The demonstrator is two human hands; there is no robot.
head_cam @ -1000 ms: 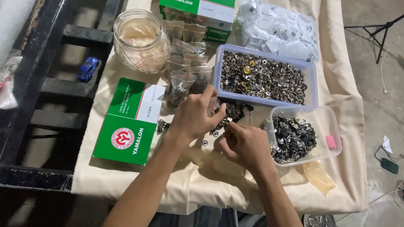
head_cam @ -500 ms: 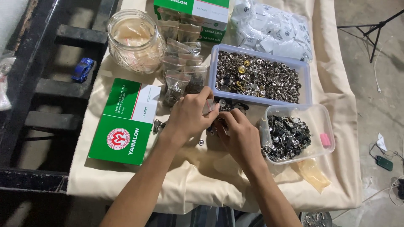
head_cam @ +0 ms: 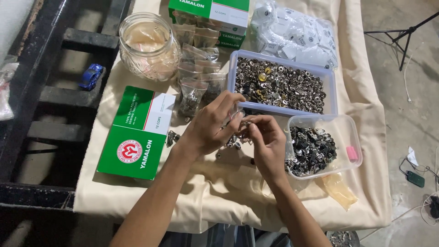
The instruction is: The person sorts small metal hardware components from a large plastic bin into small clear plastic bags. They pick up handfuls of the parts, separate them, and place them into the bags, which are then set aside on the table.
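Between the two hands, at the middle of the cloth-covered table (head_cam: pixel 215 192), the held item is mostly hidden: the left hand (head_cam: pixel 211 126) and right hand (head_cam: pixel 265 142) meet fingertip to fingertip over a small clear plastic bag (head_cam: pixel 238 113), of which only a glint shows. Whether a metal piece sits inside it cannot be told. Left hand: fingers curled, thumb and forefinger pressed together on the bag's edge. Right hand: fingers bent inward, tips pinching at the same spot; what they grip is too small to resolve. A few loose metal snap parts (head_cam: pixel 233 142) lie on the cloth directly under the hands, partly covered by them. Just beyond the hands stands a rectangular clear tray of silvery snap fasteners (head_cam: pixel 281 84); just beside the right hand, a second smaller clear tub of darker metal parts (head_cam: pixel 313 148). Left of the hands lies a green and white flat box (head_cam: pixel 137 132); behind it a glass jar (head_cam: pixel 148 45) and a row of small filled bags (head_cam: pixel 199 75). Another green box (head_cam: pixel 210 13) is cut off by the top edge.
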